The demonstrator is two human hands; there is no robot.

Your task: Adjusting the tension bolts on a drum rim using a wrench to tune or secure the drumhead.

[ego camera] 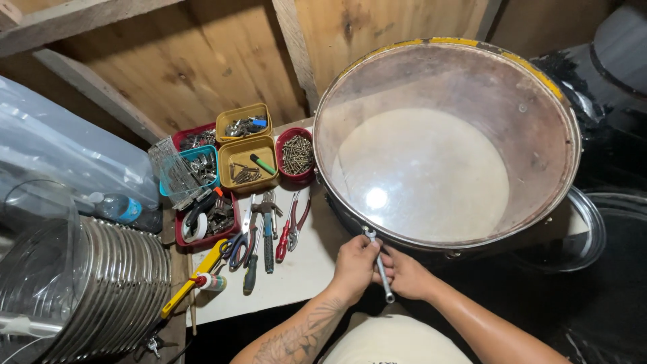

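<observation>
Seen from above, a cluttered wooden workbench runs from left to right. At far left lies a stack of shiny round metal hoops (101, 290) beside a sheet of clear plastic, with a clear plastic bottle with a blue label (118, 207) lying just behind them. Next come small open trays of red, teal and mustard plastic (244, 162) holding screws, nuts and other small hardware, and a round red tub of screws (295, 155). In front of the trays, on the white bench top (303, 269), lie red-handled pliers (290, 232), screwdrivers, scissors and a yellow-handled tool (192, 286).

To the right of centre, a large round drum with a clear skin and a dark shell (445, 148) sits on the bench, tilted toward the wooden wall; its hoop shows a worn yellow edge at the top. At the drum's near rim, the left hand (354, 266), with a tattooed forearm, is closed around a slim silver spanner (379, 264). The spanner's head sits at the rim, on what seems to be a tension bolt, though the fitting itself is too small to make out. The right hand (404, 275) touches the left, its fingers curled near the spanner's shaft; whether it actually grips the tool cannot be told.

The skin and hoop are already seated on the shell, so the work appears to be in its fastening stage, at one point of the rim. How many of the other fittings are already tightened cannot be seen.

At far right, a glass lid (586, 232) lies partly under the drum, against dark clutter.
</observation>
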